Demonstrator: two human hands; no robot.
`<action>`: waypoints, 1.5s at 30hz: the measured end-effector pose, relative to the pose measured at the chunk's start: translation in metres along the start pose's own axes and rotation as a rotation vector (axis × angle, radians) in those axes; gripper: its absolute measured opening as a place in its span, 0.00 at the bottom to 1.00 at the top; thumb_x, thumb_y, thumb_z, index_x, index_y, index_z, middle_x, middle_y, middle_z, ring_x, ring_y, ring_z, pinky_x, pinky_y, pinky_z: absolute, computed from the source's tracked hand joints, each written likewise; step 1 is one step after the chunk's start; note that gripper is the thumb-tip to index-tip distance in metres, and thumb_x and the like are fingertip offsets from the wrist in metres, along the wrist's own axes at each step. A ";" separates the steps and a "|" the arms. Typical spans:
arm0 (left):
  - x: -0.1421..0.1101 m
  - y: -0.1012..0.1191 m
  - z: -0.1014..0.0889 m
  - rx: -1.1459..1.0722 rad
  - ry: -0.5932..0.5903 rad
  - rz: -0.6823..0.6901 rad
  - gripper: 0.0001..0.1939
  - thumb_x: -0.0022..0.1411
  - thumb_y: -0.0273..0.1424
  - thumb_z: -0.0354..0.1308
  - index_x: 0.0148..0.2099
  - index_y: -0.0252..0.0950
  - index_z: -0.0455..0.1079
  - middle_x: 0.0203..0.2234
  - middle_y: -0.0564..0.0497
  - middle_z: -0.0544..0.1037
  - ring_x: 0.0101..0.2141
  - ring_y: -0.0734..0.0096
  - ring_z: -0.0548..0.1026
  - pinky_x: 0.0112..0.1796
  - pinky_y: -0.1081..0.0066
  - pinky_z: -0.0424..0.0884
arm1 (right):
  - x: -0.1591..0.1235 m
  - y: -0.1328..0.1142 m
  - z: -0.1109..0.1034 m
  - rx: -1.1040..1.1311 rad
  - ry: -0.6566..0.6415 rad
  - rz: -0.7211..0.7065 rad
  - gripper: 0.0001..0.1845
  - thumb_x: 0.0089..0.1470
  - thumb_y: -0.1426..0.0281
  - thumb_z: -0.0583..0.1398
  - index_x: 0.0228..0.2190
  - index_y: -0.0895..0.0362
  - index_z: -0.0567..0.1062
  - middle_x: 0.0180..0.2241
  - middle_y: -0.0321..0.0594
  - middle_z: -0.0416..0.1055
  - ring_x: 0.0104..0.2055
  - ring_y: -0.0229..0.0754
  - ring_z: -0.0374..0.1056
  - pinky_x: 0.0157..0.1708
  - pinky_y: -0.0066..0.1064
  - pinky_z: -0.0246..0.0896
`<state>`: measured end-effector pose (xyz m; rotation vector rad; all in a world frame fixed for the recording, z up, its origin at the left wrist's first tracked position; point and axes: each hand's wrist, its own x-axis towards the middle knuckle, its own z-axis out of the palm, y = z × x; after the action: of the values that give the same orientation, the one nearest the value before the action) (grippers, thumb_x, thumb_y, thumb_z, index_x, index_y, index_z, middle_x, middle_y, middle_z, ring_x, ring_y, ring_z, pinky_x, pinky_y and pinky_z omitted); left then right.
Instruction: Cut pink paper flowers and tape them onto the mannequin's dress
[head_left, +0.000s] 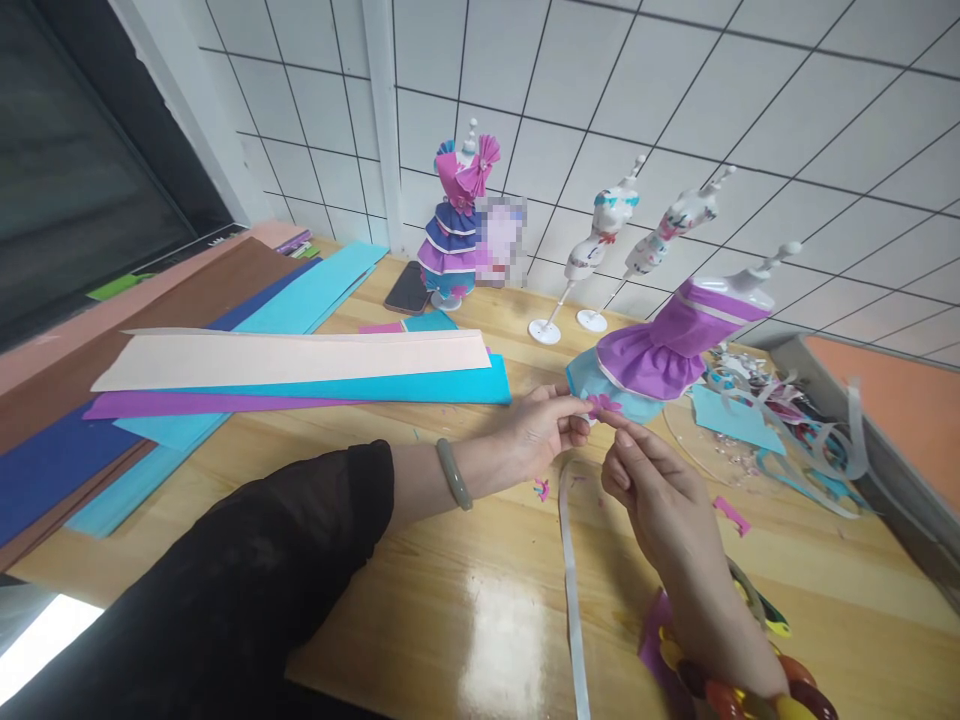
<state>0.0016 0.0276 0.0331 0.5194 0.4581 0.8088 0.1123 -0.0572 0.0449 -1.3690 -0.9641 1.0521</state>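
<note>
A small mannequin (750, 285) leans to the right in a purple ruffled dress (652, 350) with a light blue underskirt (637, 405). My left hand (547, 430) pinches the underskirt's lower edge between thumb and fingers. A pink flower (604, 405) lies on the blue layer near that hem. My right hand (652, 485) reaches in from the right, its index fingertip touching the flower and its other fingers curled. Whatever those curled fingers may hold is hidden. Below the hands a narrow white ribbon (571, 580) runs toward the table's front edge.
Folded coloured paper sheets (300, 360) cover the left side. Behind stand a dressed mannequin (454, 230), a phone (407, 288) and two bare mannequins (600, 235) on stands. Ribbon and paper scraps (739, 420) lie at right, with small pink pieces (731, 515) nearby.
</note>
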 end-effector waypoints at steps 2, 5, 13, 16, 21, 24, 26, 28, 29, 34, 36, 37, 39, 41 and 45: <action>0.000 0.000 0.000 0.005 -0.019 0.000 0.11 0.46 0.24 0.61 0.33 0.34 0.63 0.25 0.53 0.68 0.23 0.82 0.65 0.27 0.76 0.59 | 0.000 0.000 0.000 0.007 0.006 0.001 0.19 0.54 0.61 0.59 0.46 0.54 0.73 0.17 0.28 0.50 0.19 0.32 0.47 0.16 0.25 0.40; 0.000 0.000 0.000 0.010 -0.063 0.009 0.10 0.47 0.26 0.61 0.33 0.34 0.63 0.25 0.53 0.69 0.23 0.82 0.64 0.26 0.75 0.59 | -0.001 -0.001 0.000 0.005 0.014 -0.003 0.19 0.54 0.61 0.59 0.46 0.53 0.73 0.17 0.28 0.50 0.19 0.32 0.47 0.17 0.25 0.40; 0.002 -0.003 -0.004 0.024 -0.076 0.009 0.11 0.48 0.27 0.61 0.35 0.34 0.63 0.26 0.52 0.69 0.24 0.80 0.66 0.28 0.75 0.60 | 0.000 0.000 0.000 -0.020 0.031 -0.034 0.19 0.54 0.60 0.58 0.46 0.53 0.73 0.17 0.28 0.48 0.18 0.32 0.46 0.16 0.26 0.40; 0.002 -0.003 -0.005 0.032 -0.077 0.006 0.11 0.49 0.28 0.60 0.35 0.34 0.63 0.26 0.52 0.69 0.25 0.80 0.66 0.28 0.75 0.61 | 0.000 0.001 -0.001 0.001 0.044 -0.036 0.18 0.54 0.60 0.58 0.46 0.52 0.73 0.17 0.28 0.48 0.18 0.32 0.45 0.16 0.25 0.39; 0.002 -0.003 -0.004 0.043 -0.071 0.021 0.11 0.49 0.27 0.60 0.35 0.34 0.62 0.26 0.52 0.69 0.24 0.81 0.66 0.28 0.75 0.60 | 0.000 0.001 -0.002 0.034 0.054 -0.012 0.19 0.53 0.61 0.59 0.46 0.53 0.73 0.17 0.28 0.48 0.18 0.31 0.45 0.16 0.25 0.39; 0.001 -0.002 -0.002 0.046 -0.075 0.018 0.12 0.49 0.28 0.61 0.36 0.34 0.62 0.26 0.53 0.68 0.24 0.81 0.65 0.28 0.75 0.60 | 0.000 0.001 -0.001 0.043 0.067 -0.015 0.19 0.53 0.61 0.60 0.46 0.54 0.74 0.17 0.28 0.48 0.18 0.31 0.45 0.16 0.25 0.39; 0.000 -0.002 -0.002 0.049 -0.067 0.017 0.13 0.48 0.27 0.61 0.36 0.34 0.62 0.26 0.53 0.68 0.24 0.81 0.65 0.28 0.74 0.60 | -0.001 0.000 0.000 0.058 0.070 -0.017 0.19 0.53 0.61 0.60 0.46 0.54 0.74 0.17 0.28 0.49 0.18 0.31 0.45 0.16 0.25 0.39; 0.000 -0.002 -0.001 0.051 -0.057 0.017 0.15 0.47 0.27 0.62 0.37 0.35 0.62 0.27 0.53 0.68 0.25 0.81 0.65 0.29 0.74 0.59 | -0.001 0.000 0.000 0.083 0.068 -0.013 0.18 0.53 0.62 0.60 0.45 0.54 0.74 0.17 0.28 0.48 0.18 0.30 0.45 0.16 0.25 0.39; -0.001 -0.002 -0.001 0.051 -0.056 0.019 0.15 0.47 0.27 0.63 0.37 0.35 0.61 0.27 0.53 0.68 0.25 0.81 0.65 0.29 0.74 0.59 | -0.001 -0.001 0.001 0.097 0.064 -0.007 0.17 0.53 0.63 0.60 0.45 0.55 0.75 0.17 0.28 0.48 0.19 0.30 0.45 0.16 0.25 0.39; -0.002 -0.005 -0.003 0.061 -0.108 0.043 0.18 0.46 0.29 0.65 0.38 0.35 0.62 0.29 0.53 0.68 0.28 0.81 0.65 0.30 0.74 0.58 | -0.001 -0.003 0.001 0.172 0.047 0.019 0.17 0.53 0.65 0.61 0.44 0.57 0.75 0.17 0.26 0.46 0.18 0.29 0.42 0.16 0.23 0.37; -0.002 -0.006 -0.004 0.072 -0.123 0.060 0.18 0.47 0.30 0.66 0.39 0.35 0.63 0.30 0.53 0.68 0.29 0.81 0.65 0.30 0.74 0.57 | 0.000 -0.002 0.001 0.192 0.037 0.024 0.17 0.53 0.65 0.61 0.44 0.57 0.75 0.17 0.26 0.45 0.18 0.28 0.41 0.16 0.23 0.37; -0.002 -0.006 -0.005 0.078 -0.127 0.069 0.18 0.47 0.30 0.65 0.40 0.35 0.63 0.31 0.52 0.68 0.29 0.81 0.65 0.30 0.73 0.57 | 0.000 -0.002 0.001 0.197 0.033 0.026 0.17 0.52 0.65 0.61 0.44 0.56 0.75 0.17 0.26 0.45 0.18 0.28 0.41 0.16 0.22 0.37; -0.001 -0.007 -0.006 0.091 -0.133 0.081 0.18 0.48 0.30 0.65 0.41 0.35 0.63 0.32 0.52 0.68 0.29 0.81 0.65 0.31 0.73 0.58 | 0.000 -0.003 0.001 0.197 0.030 0.034 0.17 0.52 0.65 0.61 0.44 0.56 0.75 0.17 0.26 0.45 0.18 0.28 0.42 0.16 0.22 0.38; -0.001 -0.008 -0.007 0.098 -0.134 0.088 0.19 0.49 0.30 0.65 0.42 0.35 0.63 0.32 0.51 0.69 0.29 0.81 0.65 0.31 0.73 0.58 | -0.001 -0.004 0.001 0.182 0.030 0.038 0.17 0.52 0.64 0.61 0.44 0.56 0.74 0.17 0.26 0.46 0.18 0.28 0.42 0.16 0.22 0.38; -0.001 -0.008 -0.007 0.092 -0.121 0.106 0.19 0.49 0.29 0.65 0.43 0.35 0.63 0.33 0.51 0.69 0.31 0.80 0.66 0.32 0.72 0.58 | -0.004 -0.005 0.002 0.023 0.074 -0.002 0.20 0.53 0.62 0.60 0.46 0.56 0.74 0.17 0.28 0.50 0.19 0.30 0.46 0.17 0.24 0.40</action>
<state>0.0016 0.0240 0.0234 0.6785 0.3597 0.8559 0.1092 -0.0604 0.0505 -1.3782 -0.8964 1.0009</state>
